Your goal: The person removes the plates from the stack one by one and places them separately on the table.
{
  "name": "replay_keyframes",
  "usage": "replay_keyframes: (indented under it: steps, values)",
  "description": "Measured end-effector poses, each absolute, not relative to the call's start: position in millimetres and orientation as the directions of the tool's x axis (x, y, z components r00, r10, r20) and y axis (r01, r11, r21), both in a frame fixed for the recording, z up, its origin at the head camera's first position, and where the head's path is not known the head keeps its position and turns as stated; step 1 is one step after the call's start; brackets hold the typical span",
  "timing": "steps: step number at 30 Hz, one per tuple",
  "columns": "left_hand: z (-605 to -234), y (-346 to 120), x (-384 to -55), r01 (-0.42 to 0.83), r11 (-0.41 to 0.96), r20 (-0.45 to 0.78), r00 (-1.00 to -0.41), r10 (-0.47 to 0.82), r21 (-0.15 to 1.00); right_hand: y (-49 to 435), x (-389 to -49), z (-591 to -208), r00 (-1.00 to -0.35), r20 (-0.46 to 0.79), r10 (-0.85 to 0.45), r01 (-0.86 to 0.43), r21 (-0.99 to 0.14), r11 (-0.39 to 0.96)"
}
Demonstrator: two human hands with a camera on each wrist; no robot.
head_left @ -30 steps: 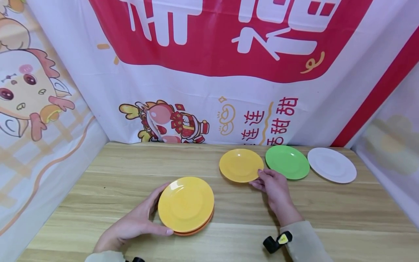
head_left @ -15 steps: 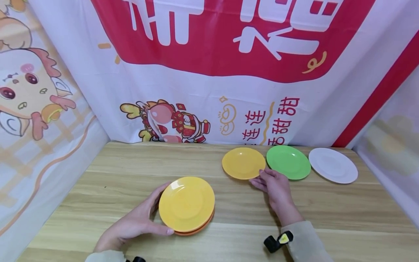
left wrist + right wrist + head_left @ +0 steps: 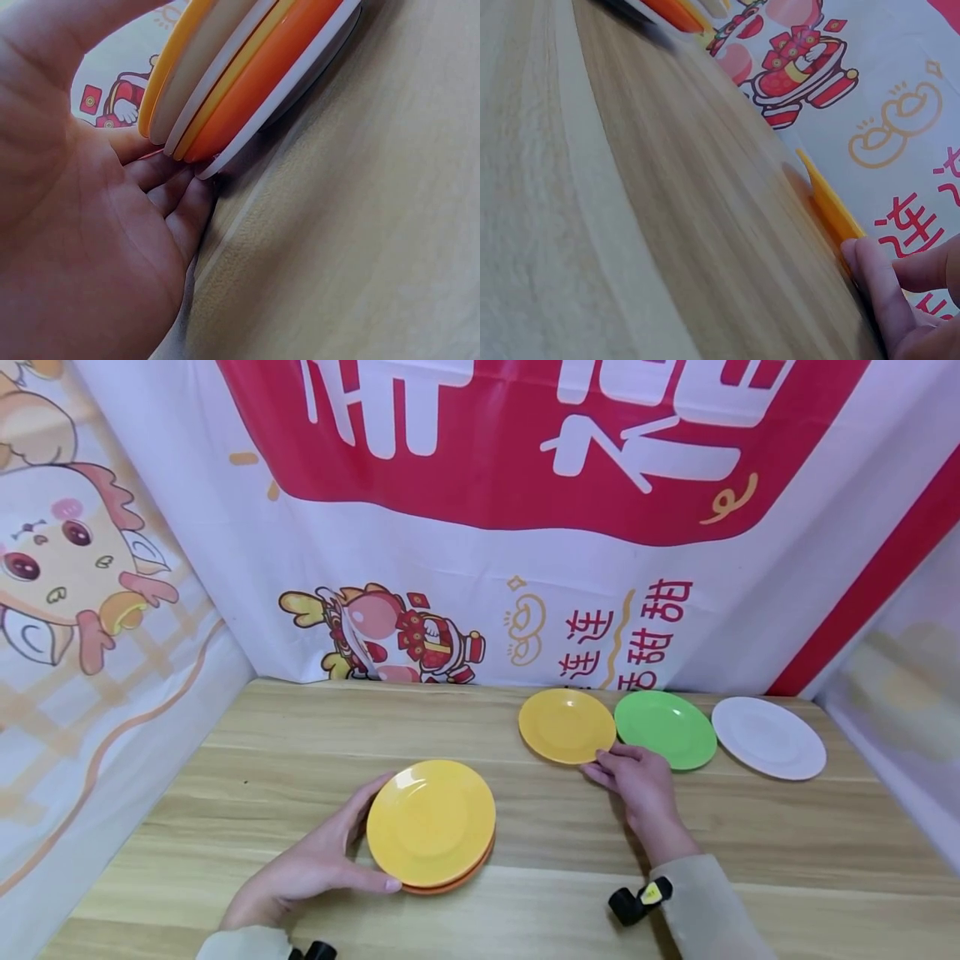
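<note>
My left hand [image 3: 318, 864] grips the near-left side of a stack of plates, its thumb at the front rim and fingers round the far side. A yellow plate [image 3: 431, 820] tops the stack; in the left wrist view, pale, yellow, orange [image 3: 262, 82] and white plates show beneath it. Farther back, my right hand [image 3: 637, 781] pinches the front-right rim of a single yellow-orange plate [image 3: 566, 727], thumb on top. The right wrist view shows this plate [image 3: 832, 206] edge-on, low by the wooden table. Its right rim lies right at the edge of a green plate [image 3: 665, 729].
A white plate [image 3: 768, 737] lies right of the green one, completing a row along the back of the wooden table [image 3: 360, 727]. Behind the row hangs a printed red and white cloth [image 3: 450, 543]. Another printed cloth [image 3: 105, 710] borders the left side.
My right hand has slid the yellow-orange plate a little back and to the right, closer to the green plate. The left hand keeps its grip on the stack.
</note>
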State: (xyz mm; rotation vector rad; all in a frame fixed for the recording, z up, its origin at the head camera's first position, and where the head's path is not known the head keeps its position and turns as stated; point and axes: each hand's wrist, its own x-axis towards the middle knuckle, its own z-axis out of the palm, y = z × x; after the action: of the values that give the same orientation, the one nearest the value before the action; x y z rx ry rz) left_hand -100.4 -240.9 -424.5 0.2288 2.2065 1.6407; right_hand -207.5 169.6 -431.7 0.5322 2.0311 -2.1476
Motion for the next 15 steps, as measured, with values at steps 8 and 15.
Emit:
replay_keyframes:
  steps: [8, 15]
  values:
    - [-424.2, -240.8, -100.5, -0.091, 0.309, -0.202, -0.915, 0.348, 0.947, 169.5, -209.0, -428.7, -0.906, -0.372, 0.204, 0.375, -0.927, -0.027]
    - [-423.8, -240.9, -100.5, -0.079, 0.309, -0.192, -0.915, 0.355, 0.948, 169.3, -210.2, -428.0, -0.898, -0.376, 0.229, 0.382, -0.924, -0.022]
